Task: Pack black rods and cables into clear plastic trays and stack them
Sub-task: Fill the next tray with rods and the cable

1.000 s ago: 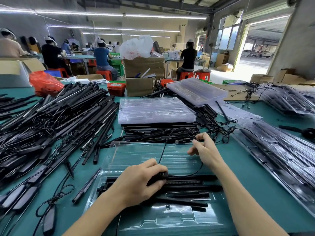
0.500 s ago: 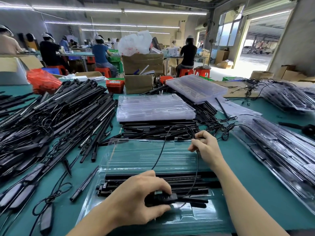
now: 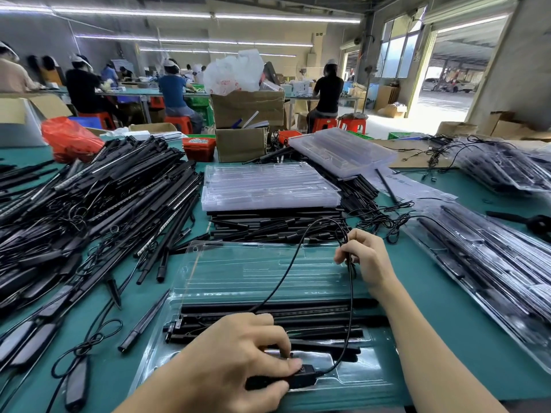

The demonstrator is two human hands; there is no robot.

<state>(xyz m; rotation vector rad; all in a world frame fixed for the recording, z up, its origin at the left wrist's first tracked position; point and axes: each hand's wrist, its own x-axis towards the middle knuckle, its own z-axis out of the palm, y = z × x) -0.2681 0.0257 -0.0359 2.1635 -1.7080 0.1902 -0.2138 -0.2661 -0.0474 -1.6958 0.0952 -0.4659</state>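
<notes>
Since approx 1 s ago, L hand [image 3: 238,356] has slid toward the near edge of the tray [image 3: 268,272], taking the black plug block [image 3: 295,380] w/ it; it sat over the rods [image 3: 298,311] before, now it's at the tray's near compartment. R hand [image 3: 363,257] barely moved, at the tray's far-right side.

L grip: thumb and fingers curled round the plug block, pressing it down into the near pocket. R grip: narrow pinch, fingertips closed on the cable [image 3: 350,308], which loops up from the block, arcs over the tray and comes back down toward L hand.

Rods lie lengthwise in the tray's middle slots, approx 4–5 of them, side by side. Far half of the tray holds nothing but its moulded ribs.

On the green worktop [image 3: 447,308]: big loose rod pile [image 3: 89,204] to the left, stack of clear trays [image 3: 268,186] sitting on more rods straight ahead, packed trays [image 3: 492,263] on the right. Cardboard boxes [image 3: 241,126] behind, seated workers [image 3: 176,93] further back.
</notes>
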